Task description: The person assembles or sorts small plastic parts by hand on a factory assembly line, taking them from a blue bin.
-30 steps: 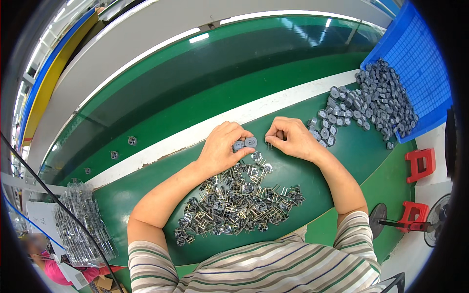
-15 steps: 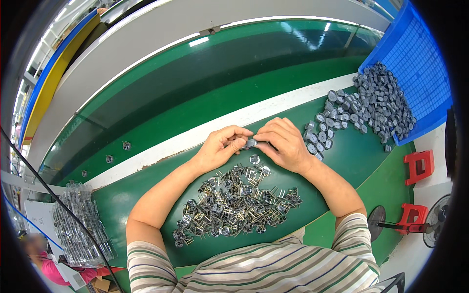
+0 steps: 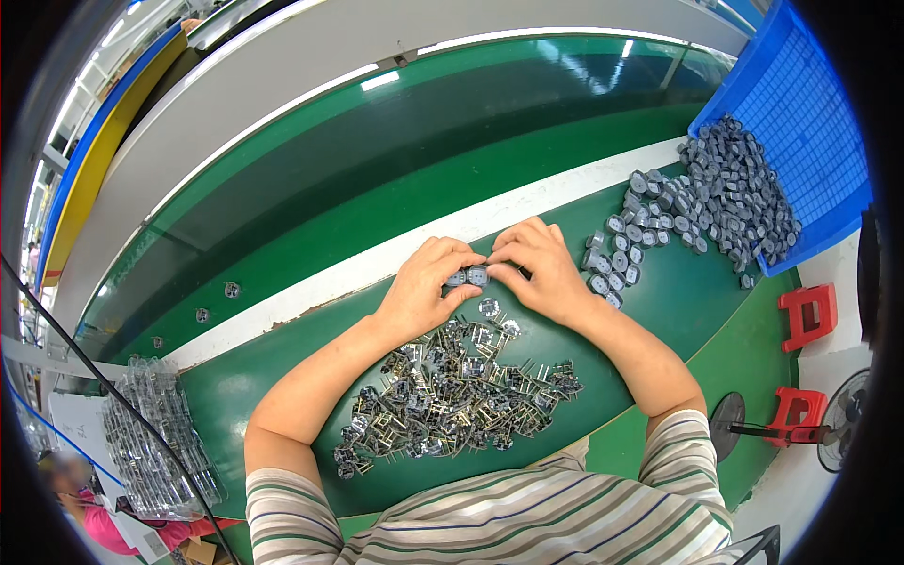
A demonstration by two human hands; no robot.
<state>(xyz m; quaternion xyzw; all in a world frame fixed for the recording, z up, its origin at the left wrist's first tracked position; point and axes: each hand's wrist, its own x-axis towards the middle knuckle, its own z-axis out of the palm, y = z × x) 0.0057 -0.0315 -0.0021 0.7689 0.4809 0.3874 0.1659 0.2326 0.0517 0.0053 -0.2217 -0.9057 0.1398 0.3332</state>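
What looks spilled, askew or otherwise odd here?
The blue plastic crate appears tipped toward the green tabletop, with rounded grey plastic pieces spread loosely from its mouth; it looks like a spill, though possibly deliberate.

**Exposure good, belt glare, heavy fisheye**

Bright, fairly even indoor light. Strip lights [image 3: 115, 33] visible upper left, blown out to white. Green belt [image 3: 414, 212] is glossy: hard white rectangle of glare near its far edge, paler streaks toward upper right, wide dark reflection across the middle. Green tabletop [image 3: 240, 391] has a soft sheen on its left side. Clear plastic trays [image 3: 160, 443] and pronged metal parts [image 3: 461, 400] throw small glints. Shadows soft, no hard edges.

Left hand [image 3: 424, 287] and right hand [image 3: 541, 273] read sharp, no obvious motion smear. Co-worker's [image 3: 108, 529] head at lower left is blurred. Barrel distortion strong: straight edges bow, corners go black. Thin red line on left border.
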